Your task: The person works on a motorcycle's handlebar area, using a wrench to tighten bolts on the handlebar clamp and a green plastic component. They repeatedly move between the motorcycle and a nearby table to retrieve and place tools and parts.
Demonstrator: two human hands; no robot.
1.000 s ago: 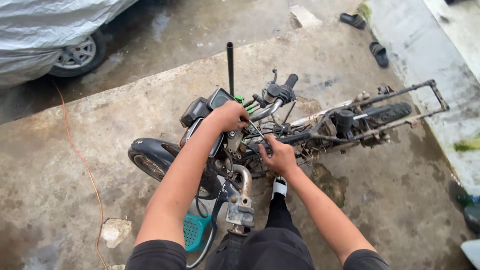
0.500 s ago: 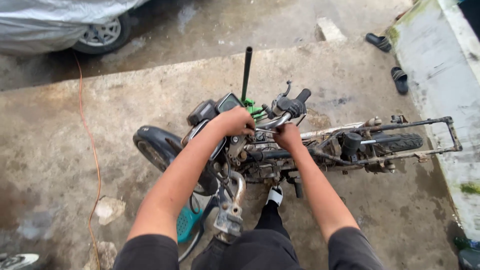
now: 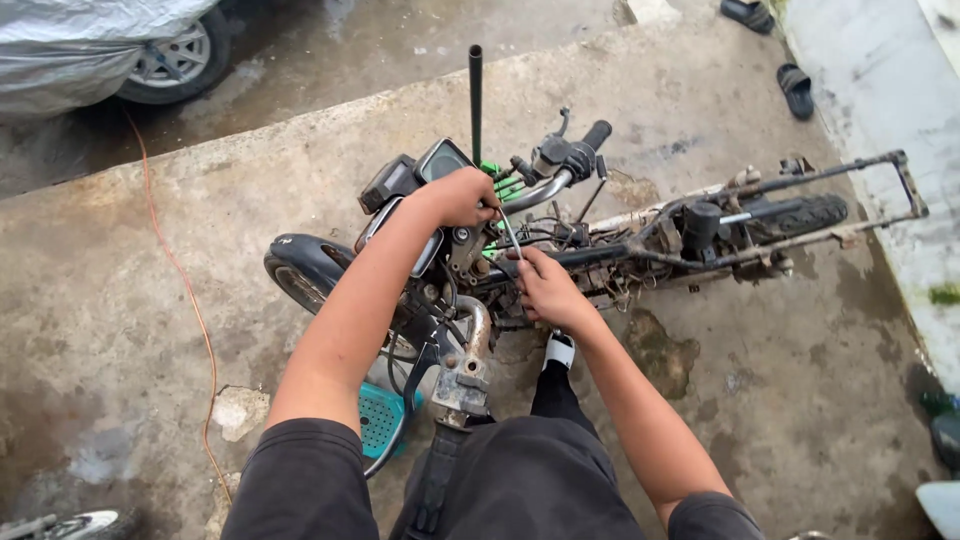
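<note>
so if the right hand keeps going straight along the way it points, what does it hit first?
The right hand points up and away, toward the motorcycle frame. It likely meets the frame tube and wiring first; it may touch them already, depth is unclear.

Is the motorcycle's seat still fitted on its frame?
No, the motorcycle has no seat: behind the handlebar only the bare frame tubes and rear wheel show.
</note>
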